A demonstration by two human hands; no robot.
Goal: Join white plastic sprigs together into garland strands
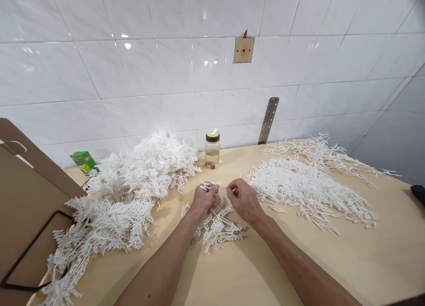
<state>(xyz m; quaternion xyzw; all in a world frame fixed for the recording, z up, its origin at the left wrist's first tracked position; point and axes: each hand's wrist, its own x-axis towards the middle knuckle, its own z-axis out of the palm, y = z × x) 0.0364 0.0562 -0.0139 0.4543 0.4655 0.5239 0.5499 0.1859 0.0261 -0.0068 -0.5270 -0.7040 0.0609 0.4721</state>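
My left hand is closed around a white, branched plastic-looking sprig, whose tips stick out past the fingers. Just to its right, my right hand has thumb and fingers pinched together; whatever may be between them is too small to make out. A small heap of white sprigs lies on the table below both hands. To the left rises a large, bushy pile of white sprigs. On the right a flatter pile of short white pieces is spread out, with longer thin strands behind it.
A clear jar with a black-and-yellow lid and some liquid stands near the wall. A cardboard box and a green packet are at the left. A metal bracket leans by the tiled wall. A dark object sits at the right edge.
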